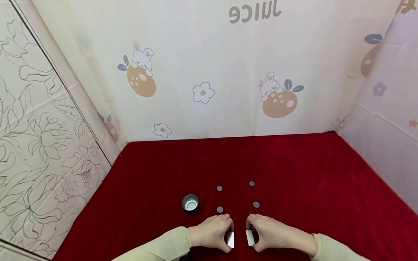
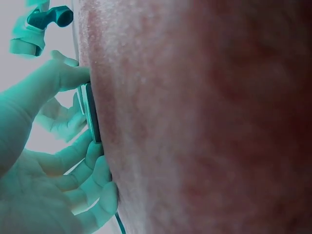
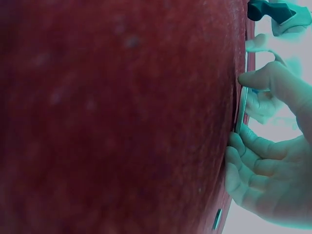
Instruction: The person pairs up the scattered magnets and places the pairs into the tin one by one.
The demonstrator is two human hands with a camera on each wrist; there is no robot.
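At the near edge of the red cloth in the head view, my left hand (image 1: 212, 231) grips a small, flat white rectangle (image 1: 230, 240) between thumb and fingers. Facing it across a narrow gap, my right hand (image 1: 272, 232) holds a similar pale rectangle (image 1: 250, 237) the same way. The left wrist view shows the left piece (image 2: 91, 114) as a thin slab low against the cloth, thumb at one end and fingertips at the other. In the right wrist view, the right piece (image 3: 241, 109) is a thin strip pinched likewise. Their exact kind cannot be told.
Several coin-like grey discs lie beyond the hands, among them a left one (image 1: 220, 209) and a right one (image 1: 256, 204). A small round metal cup (image 1: 190, 203) stands left of them. Patterned curtains (image 1: 209, 119) hang behind the red-covered table (image 1: 300, 163) and at its sides.
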